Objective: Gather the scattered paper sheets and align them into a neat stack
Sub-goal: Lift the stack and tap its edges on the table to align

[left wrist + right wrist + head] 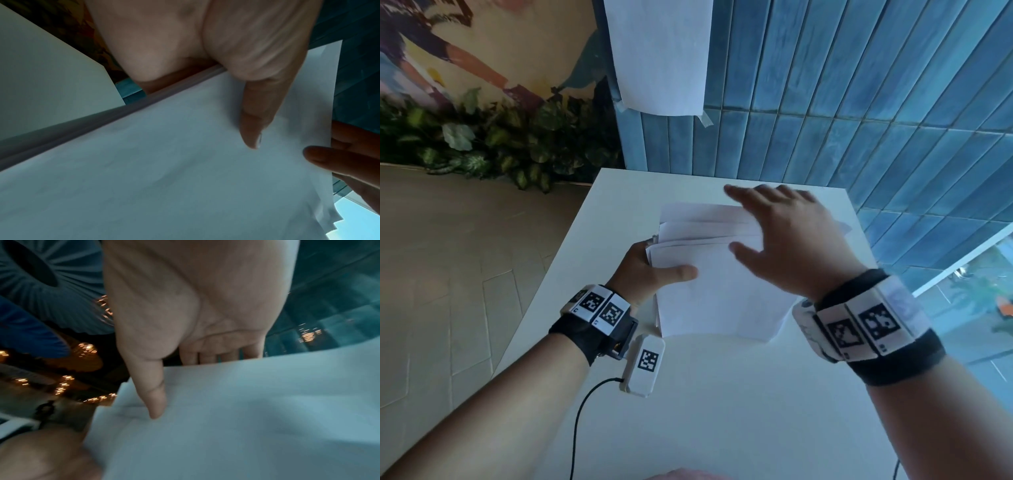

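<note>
While lying fanned on the white table [722, 394], paper sheets [715, 294] being pinched at their left edge by the left hand [643, 270], thumb on top; hovering over their right side, right hand [791, 240], fingers straight and spread.

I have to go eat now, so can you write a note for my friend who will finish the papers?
Left hand: grips the left edge of the papers, thumb on top.
Right hand: open, fingers spread over the far right part of the pile.
Papers: gathered in one pile on the white table, but the far edges are fanned out and uneven.
Done: gathering.
Left: square the edges into a neat stack.
</note>
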